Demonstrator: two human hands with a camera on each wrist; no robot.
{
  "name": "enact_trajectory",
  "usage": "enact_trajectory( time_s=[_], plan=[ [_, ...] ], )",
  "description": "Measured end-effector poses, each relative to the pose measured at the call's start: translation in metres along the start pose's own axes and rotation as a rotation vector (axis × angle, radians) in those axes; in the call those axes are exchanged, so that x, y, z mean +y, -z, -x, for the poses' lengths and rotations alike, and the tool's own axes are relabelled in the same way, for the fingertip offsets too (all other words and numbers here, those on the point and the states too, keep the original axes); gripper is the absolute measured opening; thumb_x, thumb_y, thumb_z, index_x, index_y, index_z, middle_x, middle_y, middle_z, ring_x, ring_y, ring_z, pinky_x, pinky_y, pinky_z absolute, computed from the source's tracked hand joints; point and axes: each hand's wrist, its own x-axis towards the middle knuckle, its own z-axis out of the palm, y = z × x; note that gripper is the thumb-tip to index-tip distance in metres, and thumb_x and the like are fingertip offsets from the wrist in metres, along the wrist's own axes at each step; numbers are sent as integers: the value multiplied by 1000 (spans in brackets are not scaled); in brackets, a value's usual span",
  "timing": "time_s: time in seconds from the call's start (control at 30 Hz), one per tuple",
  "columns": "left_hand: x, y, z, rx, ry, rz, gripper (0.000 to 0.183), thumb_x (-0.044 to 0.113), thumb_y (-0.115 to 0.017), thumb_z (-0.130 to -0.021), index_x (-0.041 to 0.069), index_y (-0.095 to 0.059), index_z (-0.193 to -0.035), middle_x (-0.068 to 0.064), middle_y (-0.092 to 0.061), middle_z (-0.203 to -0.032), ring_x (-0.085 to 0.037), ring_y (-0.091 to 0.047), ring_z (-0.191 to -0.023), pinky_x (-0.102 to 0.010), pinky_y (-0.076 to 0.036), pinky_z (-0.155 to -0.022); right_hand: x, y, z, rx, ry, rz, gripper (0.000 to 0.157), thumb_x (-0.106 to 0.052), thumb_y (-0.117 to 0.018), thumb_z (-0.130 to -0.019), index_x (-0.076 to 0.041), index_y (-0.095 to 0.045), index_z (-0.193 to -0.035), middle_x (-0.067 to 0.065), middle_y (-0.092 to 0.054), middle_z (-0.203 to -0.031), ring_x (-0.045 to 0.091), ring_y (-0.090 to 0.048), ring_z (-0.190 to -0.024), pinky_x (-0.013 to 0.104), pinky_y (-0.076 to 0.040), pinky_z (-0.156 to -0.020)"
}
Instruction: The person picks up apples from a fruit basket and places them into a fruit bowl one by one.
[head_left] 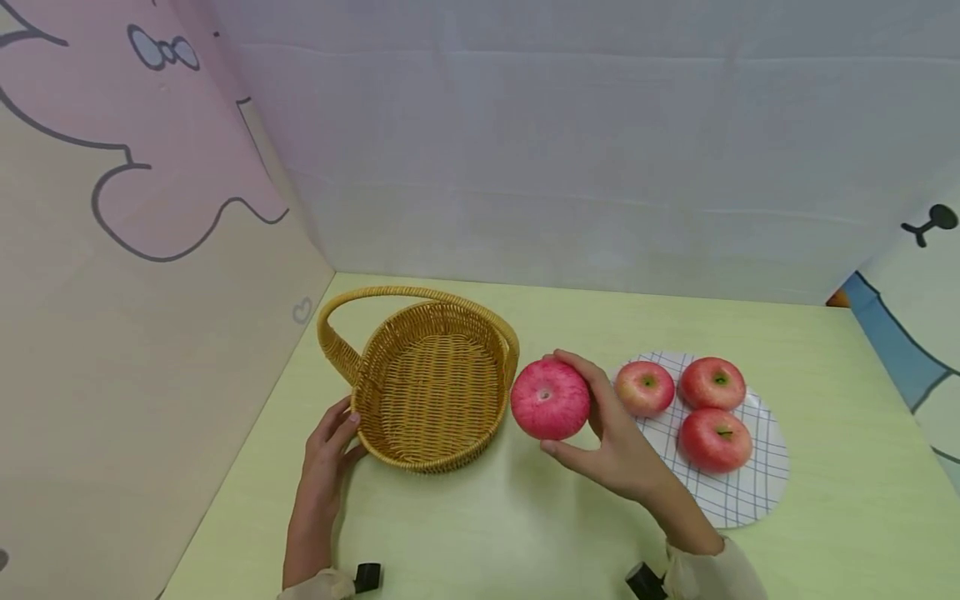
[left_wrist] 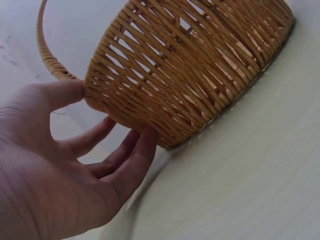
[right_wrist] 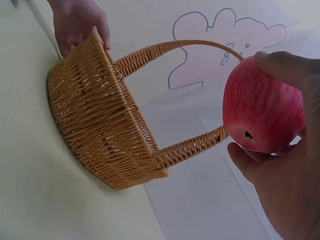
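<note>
A red apple (head_left: pixel 550 400) is held up by my right hand (head_left: pixel 618 446), with the thumb on one side and fingers on the other. In the right wrist view, a small dark spot shows on the apple (right_wrist: pixel 264 107), which overlaps the basket's handle there. The round wicker basket (head_left: pixel 442 392) stands on the table just left of the apple, its tall handle upright and nothing inside. At the basket's left side, my left hand (head_left: pixel 327 446) holds it. The left wrist view shows the thumb at the rim and fingertips (left_wrist: pixel 148 137) against the woven wall (left_wrist: pixel 165 75).
Right of my right hand lies a round white checked plate or mat (head_left: pixel 750 492). It bears three more apples: one paler (head_left: pixel 645 388), two redder (head_left: pixel 712 383). A pale wall hanging (head_left: pixel 570 167) closes off the back; cartoon-printed sheets stand at both sides.
</note>
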Motion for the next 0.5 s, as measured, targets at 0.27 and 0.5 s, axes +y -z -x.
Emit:
enact_trajectory(
  time_s=[0.27, 0.5],
  plan=[
    [0, -1, 0, -2, -3, 9, 49, 35, -55, -109, 18, -48, -154, 4, -58, -138, -5, -64, -115, -23, -56, -92, 1, 21, 20, 105, -103, 92, 99, 7, -84, -80, -18, -32, -160, 3, -43, -155, 9, -49, -138, 23, -58, -95],
    [-1, -1, 0, 5, 1, 10, 48, 35, -55, -109, 18, -49, -153, 3, -58, -139, -5, -64, -115, -23, -56, -91, 6, 40, 42, 205, -135, 158, 99, 11, -85, -77, -11, -34, -159, 3, -43, -153, 10, -46, -138, 16, -55, -94]
  ],
)
